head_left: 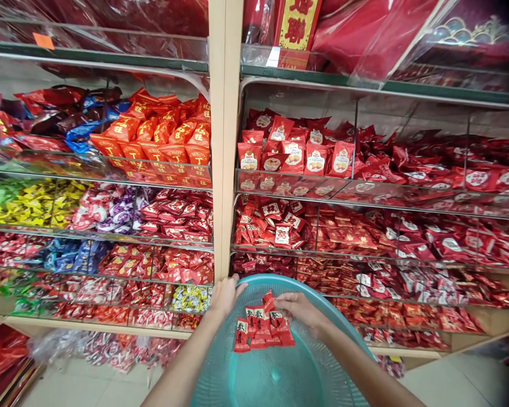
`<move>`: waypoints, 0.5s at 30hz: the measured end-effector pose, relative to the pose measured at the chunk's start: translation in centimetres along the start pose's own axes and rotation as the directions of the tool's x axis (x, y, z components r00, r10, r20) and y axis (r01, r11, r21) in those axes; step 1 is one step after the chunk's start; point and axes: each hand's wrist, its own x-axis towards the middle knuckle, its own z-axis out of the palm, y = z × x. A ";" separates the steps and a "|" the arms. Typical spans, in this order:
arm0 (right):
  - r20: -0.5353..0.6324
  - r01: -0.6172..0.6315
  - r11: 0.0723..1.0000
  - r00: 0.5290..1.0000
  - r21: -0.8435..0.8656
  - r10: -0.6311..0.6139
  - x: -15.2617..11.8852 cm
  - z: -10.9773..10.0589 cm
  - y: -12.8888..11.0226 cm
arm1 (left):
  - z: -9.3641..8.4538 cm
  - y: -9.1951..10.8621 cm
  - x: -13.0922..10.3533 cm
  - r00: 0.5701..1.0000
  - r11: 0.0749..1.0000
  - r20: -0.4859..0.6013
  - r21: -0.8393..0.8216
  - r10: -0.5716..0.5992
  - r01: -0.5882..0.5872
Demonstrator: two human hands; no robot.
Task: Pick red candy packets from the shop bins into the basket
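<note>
A teal plastic basket with a mesh wall stands in front of the shelves. Several red packets with dark characters on pale patches lie side by side against its far inner wall. My right hand is over the basket, fingers pinched on a small red packet just above the others. At the basket's far left rim is my left hand, its fingers closed around the edge, thumb pointing inward.
A pale wooden post divides the shelves behind the basket. Orange-red packets fill a left bin, and red cookie packets fill a right one. Clear dividers and front strips edge the bins. Bagged sweets lie under the left shelf.
</note>
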 end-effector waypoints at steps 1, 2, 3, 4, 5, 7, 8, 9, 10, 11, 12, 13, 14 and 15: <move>0.008 -0.005 1.000 1.000 0.020 0.005 0.0 -0.2 0.4 | -0.1 0.0 0.0 1.000 1.000 0.001 -0.001 0.000 0.000; -0.006 -0.010 1.000 1.000 0.026 0.010 0.0 -0.3 0.7 | -0.1 0.0 0.0 1.000 1.000 0.003 -0.003 0.000 0.001; -0.018 -0.020 0.999 1.000 0.036 0.020 0.0 -0.4 1.0 | -0.2 0.0 -0.1 1.000 1.000 0.006 -0.004 -0.001 0.001; -0.027 -0.034 0.998 0.999 0.052 0.036 0.0 -0.5 1.3 | -0.2 0.1 -0.1 1.000 1.000 0.009 -0.006 -0.003 0.003; -0.033 -0.052 0.996 0.998 0.074 0.055 -0.1 -0.5 1.5 | -0.3 0.1 -0.1 1.000 1.000 0.012 -0.006 -0.005 0.005; -0.044 -0.092 0.987 0.994 0.128 0.098 -0.2 -0.5 2.0 | -0.3 0.1 -0.1 1.000 1.000 0.016 -0.006 -0.010 0.010; -0.048 -0.110 0.982 0.992 0.152 0.119 -0.2 -0.5 2.2 | -0.3 0.2 -0.1 1.000 1.000 0.017 -0.006 -0.012 0.012; -0.052 -0.126 0.978 0.989 0.169 0.136 -0.2 -0.5 2.4 | -0.4 0.2 -0.2 1.000 1.000 0.017 -0.006 -0.012 0.012; -0.056 -0.138 0.975 0.987 0.175 0.150 -0.2 -0.5 2.7 | -0.4 0.2 -0.2 1.000 1.000 0.016 -0.007 -0.013 0.013; -0.058 -0.151 0.973 0.985 0.174 0.163 -0.2 -0.5 2.9 | -0.4 0.2 -0.2 1.000 1.000 0.015 -0.007 -0.013 0.013; -0.056 -0.164 0.972 0.983 0.168 0.176 -0.2 -0.5 3.2 | -0.4 0.2 -0.2 1.000 1.000 0.014 -0.007 -0.013 0.013; -0.050 -0.177 0.972 0.981 0.157 0.187 -0.2 -0.5 3.5 | -0.4 0.2 -0.2 1.000 1.000 0.013 -0.007 -0.012 0.012; -0.042 -0.192 0.971 0.979 0.141 0.200 -0.2 -0.5 3.7 | -0.4 0.2 -0.2 1.000 1.000 0.011 -0.006 -0.011 0.011; -0.031 -0.208 0.971 0.976 0.120 0.213 -0.2 -0.5 3.9 | -0.4 0.2 -0.1 1.000 1.000 0.010 -0.005 -0.009 0.009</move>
